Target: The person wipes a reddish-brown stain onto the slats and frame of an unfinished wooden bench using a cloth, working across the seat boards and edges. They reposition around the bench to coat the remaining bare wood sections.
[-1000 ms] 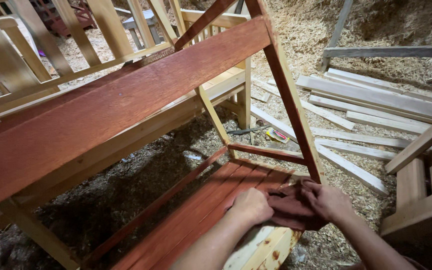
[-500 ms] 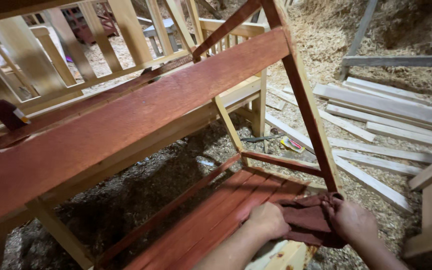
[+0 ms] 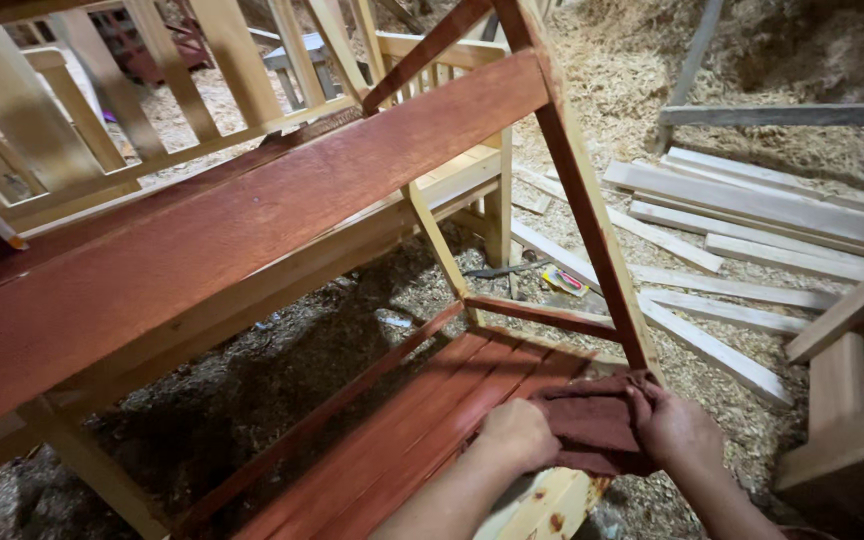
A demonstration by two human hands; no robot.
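Most of this wooden frame (image 3: 252, 210) already looks stained red-brown: the big top board, the slanted post (image 3: 592, 230) on the right, the lower rail (image 3: 542, 318) and the slatted shelf (image 3: 422, 420) at the bottom all have colour on them. Both hands are on a dark red rag (image 3: 592, 425), which sits on the near right corner of that shelf, right at the foot of the post. Left hand (image 3: 519, 432) is pressed down flat-ish on the rag's left edge with fingers curled over it; right hand (image 3: 677, 430) is pinching the rag's right side, fingers closed on the cloth.

What's left, judging by the colour: the legs and braces under the top board are bare pale wood, and so is the light piece poking out under the shelf near the wrists. The railing pieces behind the frame are unstained too, though I can't tell if they're part of the same build. Loose pale planks (image 3: 752, 200) lie in the sawdust to the right, well apart from the hands.
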